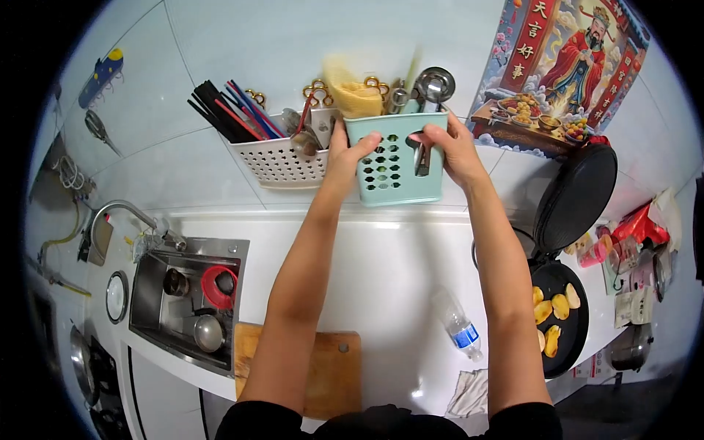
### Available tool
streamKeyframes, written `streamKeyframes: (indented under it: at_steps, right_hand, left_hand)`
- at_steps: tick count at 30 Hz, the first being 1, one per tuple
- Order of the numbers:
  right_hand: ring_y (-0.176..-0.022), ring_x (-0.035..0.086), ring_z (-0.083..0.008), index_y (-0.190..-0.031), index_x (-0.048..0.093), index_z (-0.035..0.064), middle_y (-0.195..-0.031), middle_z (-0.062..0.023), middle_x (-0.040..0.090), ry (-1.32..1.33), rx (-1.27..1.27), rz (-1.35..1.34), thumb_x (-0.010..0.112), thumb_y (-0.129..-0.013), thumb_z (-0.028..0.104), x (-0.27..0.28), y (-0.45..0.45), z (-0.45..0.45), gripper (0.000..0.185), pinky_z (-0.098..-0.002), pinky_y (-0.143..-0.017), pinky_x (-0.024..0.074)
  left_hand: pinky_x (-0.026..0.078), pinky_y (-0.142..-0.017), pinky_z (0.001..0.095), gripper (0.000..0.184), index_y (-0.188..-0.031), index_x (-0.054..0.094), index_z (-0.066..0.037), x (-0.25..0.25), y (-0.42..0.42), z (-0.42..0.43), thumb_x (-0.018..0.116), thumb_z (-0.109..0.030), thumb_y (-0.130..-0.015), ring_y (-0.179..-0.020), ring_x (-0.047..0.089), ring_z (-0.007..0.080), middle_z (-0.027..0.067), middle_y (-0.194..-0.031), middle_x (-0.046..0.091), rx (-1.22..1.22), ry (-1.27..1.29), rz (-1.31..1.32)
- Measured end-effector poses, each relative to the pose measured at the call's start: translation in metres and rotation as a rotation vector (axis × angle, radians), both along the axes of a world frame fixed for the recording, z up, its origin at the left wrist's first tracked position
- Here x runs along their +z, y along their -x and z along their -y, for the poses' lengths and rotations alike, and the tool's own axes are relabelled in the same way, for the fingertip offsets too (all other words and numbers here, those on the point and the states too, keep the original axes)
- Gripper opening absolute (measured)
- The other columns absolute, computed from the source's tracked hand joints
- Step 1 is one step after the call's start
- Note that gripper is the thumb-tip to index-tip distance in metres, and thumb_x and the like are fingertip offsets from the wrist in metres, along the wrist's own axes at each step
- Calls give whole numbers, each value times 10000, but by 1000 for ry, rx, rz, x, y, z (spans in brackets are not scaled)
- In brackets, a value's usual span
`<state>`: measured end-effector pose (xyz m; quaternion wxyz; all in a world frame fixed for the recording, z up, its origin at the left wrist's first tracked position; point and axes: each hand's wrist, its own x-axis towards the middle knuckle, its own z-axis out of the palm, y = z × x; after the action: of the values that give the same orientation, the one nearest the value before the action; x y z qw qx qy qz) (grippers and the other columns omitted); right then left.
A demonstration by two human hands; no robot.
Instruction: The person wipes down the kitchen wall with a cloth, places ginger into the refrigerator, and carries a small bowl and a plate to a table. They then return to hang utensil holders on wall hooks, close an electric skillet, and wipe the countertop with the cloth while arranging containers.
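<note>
Both my arms reach up to a mint green utensil basket against the tiled wall. My left hand grips its left side, thumb on the perforated front. On the right side my right hand holds the rim, its thumb at the oval opening. A ladle, a yellow item and other utensils stick out of the top. Just left of it hangs a white perforated basket with black, red and blue chopsticks and spoons.
Below lies the white counter with a plastic bottle, a cloth and a wooden cutting board. At left is a sink holding pots; at right, an open electric griddle holds yellow pieces. A poster hangs upper right.
</note>
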<state>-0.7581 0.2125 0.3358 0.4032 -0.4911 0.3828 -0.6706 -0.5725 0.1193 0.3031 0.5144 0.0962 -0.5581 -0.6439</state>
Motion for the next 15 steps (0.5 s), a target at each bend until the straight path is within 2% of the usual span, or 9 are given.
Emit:
streamKeyframes:
  at_steps: [2, 6, 10, 14, 15]
  right_hand:
    - [-949, 667, -220, -1363, 383, 0, -1141, -132, 605, 20, -66, -29, 647, -873, 91, -2, -10, 0, 564, -311, -837, 530]
    - [-952, 660, -244, -1370, 287, -27, -1130, -174, 603, 50, -125, 56, 659, -859, 61, -18, -18, -2, 638, -337, -848, 552]
    - [-966, 649, -265, -1363, 262, -45, -1195, -210, 554, 131, -105, 139, 657, -834, -3, -29, -20, 0, 662, -358, -837, 565]
    - [-1014, 616, -256, -1389, 239, -34, -1258, -195, 509, 196, -10, 140, 649, -809, -50, -35, -15, 3, 710, -369, -812, 574]
    - [-1098, 569, -236, -1408, 245, -18, -1293, -159, 490, 181, 23, 152, 682, -785, -36, -35, -14, 2, 761, -357, -900, 520]
  left_hand:
    - [389, -994, 321, 704, -1378, 350, 13, 3, -2, -4, 693, -197, -800, -1142, 517, 222, 141, -1247, 527, -13, -54, -7]
    - [391, -984, 315, 672, -1367, 379, 6, 3, -5, -9, 684, -214, -810, -1141, 515, 206, 136, -1261, 526, 73, -4, 103]
    - [413, -947, 295, 533, -1306, 451, 19, 8, -10, -21, 655, -159, -846, -1058, 547, 173, 106, -1173, 586, 187, 79, 220]
    - [417, -941, 292, 481, -1279, 473, 24, 6, -9, -30, 661, -96, -853, -1034, 552, 158, 89, -1147, 600, 213, 154, 123]
    - [392, -981, 294, 541, -1315, 438, 27, 5, -11, -30, 677, -84, -843, -1089, 532, 161, 91, -1199, 575, 171, 143, 115]
